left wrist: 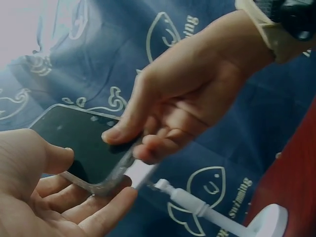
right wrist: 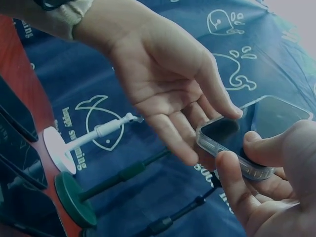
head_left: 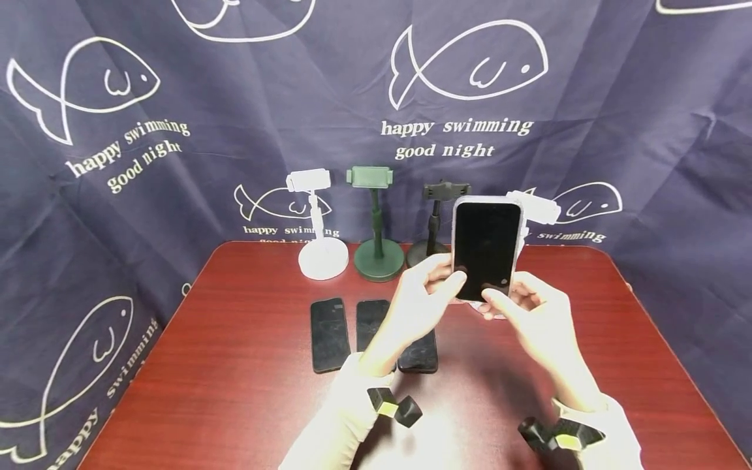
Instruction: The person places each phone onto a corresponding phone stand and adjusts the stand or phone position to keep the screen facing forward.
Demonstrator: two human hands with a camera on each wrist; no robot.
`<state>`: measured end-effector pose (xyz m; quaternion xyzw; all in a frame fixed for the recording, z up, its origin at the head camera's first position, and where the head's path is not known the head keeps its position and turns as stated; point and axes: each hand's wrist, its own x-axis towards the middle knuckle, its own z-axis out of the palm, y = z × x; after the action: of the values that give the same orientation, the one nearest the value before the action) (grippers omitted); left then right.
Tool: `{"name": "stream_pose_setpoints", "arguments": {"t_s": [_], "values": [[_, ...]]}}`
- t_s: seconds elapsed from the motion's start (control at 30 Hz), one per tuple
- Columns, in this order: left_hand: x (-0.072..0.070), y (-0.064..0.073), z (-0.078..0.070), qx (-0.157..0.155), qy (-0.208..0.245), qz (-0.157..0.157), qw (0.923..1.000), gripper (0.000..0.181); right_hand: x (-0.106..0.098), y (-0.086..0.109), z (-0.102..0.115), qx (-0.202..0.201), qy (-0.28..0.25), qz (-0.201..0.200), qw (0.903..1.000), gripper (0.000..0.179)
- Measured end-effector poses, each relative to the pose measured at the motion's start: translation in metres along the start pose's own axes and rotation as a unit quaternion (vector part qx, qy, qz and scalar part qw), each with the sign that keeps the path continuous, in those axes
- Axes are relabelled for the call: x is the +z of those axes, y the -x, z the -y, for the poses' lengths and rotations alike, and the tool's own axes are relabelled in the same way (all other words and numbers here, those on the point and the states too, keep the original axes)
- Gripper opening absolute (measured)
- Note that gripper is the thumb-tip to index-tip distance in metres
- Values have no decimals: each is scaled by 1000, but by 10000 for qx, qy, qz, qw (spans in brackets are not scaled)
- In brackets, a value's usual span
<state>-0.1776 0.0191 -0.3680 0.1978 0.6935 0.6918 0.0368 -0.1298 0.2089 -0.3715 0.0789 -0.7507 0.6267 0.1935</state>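
A smartphone [head_left: 487, 248] in a clear case, its dark screen facing me, is held upright above the table in the head view. My left hand [head_left: 417, 303] grips its lower left edge, the thumb on the front. At the lower right corner my right hand [head_left: 540, 320] pinches it, thumb on the screen and fingers behind. A white phone stand [head_left: 537, 207] is partly hidden behind the smartphone. The left wrist view shows that stand's round base [left wrist: 274, 222]; whether its clamp touches the smartphone I cannot tell.
Along the back of the red table [head_left: 235, 365] stand another white phone stand [head_left: 323, 258], a green one [head_left: 378, 260] and a black one [head_left: 435, 222]. Three dark phones [head_left: 329, 335] lie in front, two partly covered by my left arm. A printed curtain [head_left: 352, 98] hangs behind.
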Motion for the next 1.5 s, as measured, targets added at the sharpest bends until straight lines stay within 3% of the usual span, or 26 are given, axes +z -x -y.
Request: {"name": "stream_pose_setpoints", "arguments": {"t_s": [0.1,0.27,0.47,0.6,0.8,0.93,1.07,1.27,1.37,1.5], "values": [[6,-4,6,-63,93,158,9998,44,-4,-4,-3,-4,259,-239,9994,10],[8,-15,10,205,187,367,9989,43,-10,-15,-10,-110,-181,-410,9989,11],[8,-32,11,253,15,654,9975,41,-14,-24,-15,-36,-336,-659,9973,13],[10,-45,11,324,-357,804,9956,42,-17,-32,-17,46,-321,-844,9959,14],[17,-60,12,292,-902,993,9905,46,-24,-41,-23,129,313,-1238,9917,8],[21,-69,11,336,-1354,950,9857,48,-28,-47,-27,67,881,-1448,9855,22],[26,-81,8,431,-1898,720,9782,47,-33,-54,-27,54,454,-1579,9864,30],[36,-96,-2,249,-2278,475,9722,50,-37,-62,-30,64,-860,-1566,9839,14],[41,-103,-2,263,-2406,492,9690,55,-37,-64,-34,80,-1146,-1608,9803,10],[47,-115,-2,431,-2488,517,9662,57,-37,-66,-38,114,-958,-1692,9808,10]]}}
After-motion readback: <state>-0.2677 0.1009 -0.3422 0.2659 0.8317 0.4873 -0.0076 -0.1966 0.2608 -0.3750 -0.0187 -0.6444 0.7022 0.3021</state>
